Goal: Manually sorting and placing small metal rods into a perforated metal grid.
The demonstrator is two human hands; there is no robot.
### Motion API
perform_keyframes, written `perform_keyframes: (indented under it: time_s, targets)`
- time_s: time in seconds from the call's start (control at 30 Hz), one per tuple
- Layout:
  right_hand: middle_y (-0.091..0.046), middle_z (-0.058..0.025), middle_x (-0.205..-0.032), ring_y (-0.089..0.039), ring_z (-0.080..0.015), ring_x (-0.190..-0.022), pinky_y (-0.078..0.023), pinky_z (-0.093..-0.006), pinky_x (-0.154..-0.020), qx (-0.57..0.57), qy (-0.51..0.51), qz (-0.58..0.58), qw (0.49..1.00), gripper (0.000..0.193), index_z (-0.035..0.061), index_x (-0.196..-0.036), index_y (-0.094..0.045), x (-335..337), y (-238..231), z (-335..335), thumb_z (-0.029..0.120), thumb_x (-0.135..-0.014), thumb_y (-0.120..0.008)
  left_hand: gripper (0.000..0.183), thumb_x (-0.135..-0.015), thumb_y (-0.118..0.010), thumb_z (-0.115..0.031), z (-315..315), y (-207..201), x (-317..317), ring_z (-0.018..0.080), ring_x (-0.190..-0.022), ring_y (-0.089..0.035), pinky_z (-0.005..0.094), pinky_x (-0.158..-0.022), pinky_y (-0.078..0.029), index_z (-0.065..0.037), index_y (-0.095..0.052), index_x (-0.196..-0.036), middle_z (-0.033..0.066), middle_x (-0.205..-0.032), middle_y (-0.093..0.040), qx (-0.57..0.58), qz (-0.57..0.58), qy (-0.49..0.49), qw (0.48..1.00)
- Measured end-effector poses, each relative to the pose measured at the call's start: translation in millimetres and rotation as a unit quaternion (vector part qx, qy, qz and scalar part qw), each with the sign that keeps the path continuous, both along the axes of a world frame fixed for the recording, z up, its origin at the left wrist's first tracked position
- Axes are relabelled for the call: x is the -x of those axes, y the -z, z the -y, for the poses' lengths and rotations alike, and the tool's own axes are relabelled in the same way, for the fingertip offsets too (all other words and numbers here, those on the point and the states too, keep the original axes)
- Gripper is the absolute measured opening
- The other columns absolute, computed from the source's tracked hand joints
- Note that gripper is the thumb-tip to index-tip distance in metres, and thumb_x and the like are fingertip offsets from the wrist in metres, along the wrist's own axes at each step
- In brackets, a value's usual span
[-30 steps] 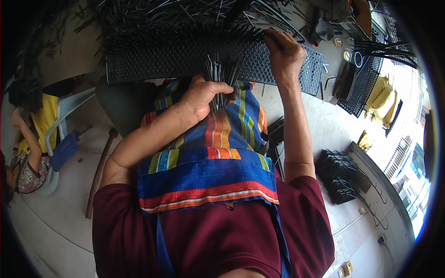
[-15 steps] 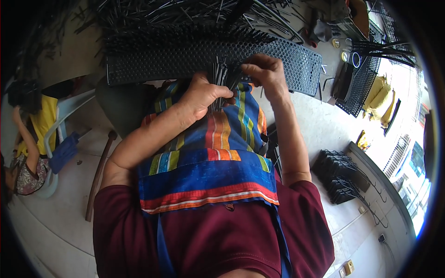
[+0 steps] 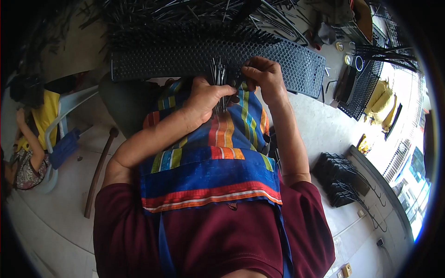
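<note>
My left hand (image 3: 205,98) is closed round a bundle of thin dark rods (image 3: 219,76), thumb across them, above the striped apron (image 3: 222,129) on my lap. The rods stand up toward a black perforated tray (image 3: 296,69) that lies across in front of me. Just right of the bundle is my right hand (image 3: 266,76), its thumb and fingertips pinched together near the tray's front edge. Whatever sits in that pinch, if anything, is too small to make out. Rows of black bristle-like pieces (image 3: 185,39) stand along the tray's far side.
Loose dark strips (image 3: 282,21) are heaped beyond the tray. At right are a black mesh crate (image 3: 364,88), rolls of tape (image 3: 358,62) and a yellow bag (image 3: 382,99). Black racks with hooks (image 3: 336,176) stand on the floor. Another person (image 3: 32,153) sits at left beside a wooden stick (image 3: 99,176).
The view has shifted slightly. My right hand has moved a little, its fingers curling more closely together beside the bundle. My left hand keeps its hold on the rods.
</note>
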State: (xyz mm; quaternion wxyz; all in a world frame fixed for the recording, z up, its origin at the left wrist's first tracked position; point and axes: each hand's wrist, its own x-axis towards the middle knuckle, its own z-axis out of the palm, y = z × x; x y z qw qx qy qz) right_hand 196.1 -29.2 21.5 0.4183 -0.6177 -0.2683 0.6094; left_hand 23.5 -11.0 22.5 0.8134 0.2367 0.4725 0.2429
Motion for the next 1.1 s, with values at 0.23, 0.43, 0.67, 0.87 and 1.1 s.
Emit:
perform_keyframes:
  time_s: [0.23, 0.43, 0.67, 0.87, 1.1]
  targets:
    - [-0.061, -0.0037, -0.069, -0.053, -0.0083, -0.053, -0.041, -0.0207, -0.048, -0.197, 0.211, 0.154, 0.945, 0.005, -0.0014, -0.087, -0.064, -16, -4, -1, -0.002, -0.083, -0.062, 0.014, -0.073, -0.065, 0.005, -3, 5, 21, 0.0218, -0.067, -0.066, 0.0315, -0.054, -0.055, 0.006, -0.061, -0.087, 0.0139, -0.08, -0.065, 0.065, -0.059, 0.027, 0.996]
    - [-0.064, -0.0037, -0.074, -0.056, -0.0068, -0.057, -0.044, -0.0193, -0.051, -0.32, 0.182, 0.274, 0.888, 0.01, -0.0004, -0.091, -0.065, -25, 6, -21, -0.004, -0.081, -0.063, 0.007, -0.076, -0.063, 0.004, 0, 5, 21, 0.0243, -0.063, -0.066, 0.0337, -0.051, -0.053, 0.006, -0.062, -0.083, 0.0146, -0.075, -0.066, 0.106, 0.02, 0.034, 0.994]
    - [-0.066, -0.0033, -0.073, -0.056, -0.0048, -0.057, -0.044, -0.0181, -0.051, -0.326, 0.154, 0.347, 0.866, 0.012, 0.0006, -0.092, -0.067, -27, 5, -28, -0.002, -0.081, -0.065, 0.005, -0.074, -0.065, 0.005, -2, 10, 27, 0.0246, -0.063, -0.066, 0.0329, -0.051, -0.053, 0.006, -0.063, -0.078, 0.016, -0.074, -0.066, 0.119, 0.027, 0.047, 0.991]
    - [-0.066, -0.0009, -0.074, -0.057, -0.005, -0.059, -0.046, -0.0187, -0.054, -0.289, 0.112, 0.39, 0.867, 0.01, 0.0002, -0.09, -0.068, -21, 2, -36, 0.0, -0.08, -0.068, 0.008, -0.075, -0.064, 0.003, 0, 27, 32, 0.0223, -0.064, -0.065, 0.0319, -0.061, -0.053, 0.006, -0.066, -0.082, 0.0141, -0.075, -0.067, 0.16, 0.023, 0.075, 0.984]
    - [-0.067, -0.0041, -0.075, -0.061, -0.0081, -0.064, -0.049, -0.0217, -0.061, -0.289, 0.024, 0.502, 0.815, 0.014, 0.0022, -0.089, -0.07, -15, -4, -42, 0.001, -0.075, -0.07, 0.008, -0.072, -0.065, 0.005, 0, 24, 32, 0.0262, -0.062, -0.066, 0.0332, -0.052, -0.054, 0.008, -0.063, -0.08, 0.0172, -0.074, -0.065, 0.166, 0.046, 0.024, 0.985]
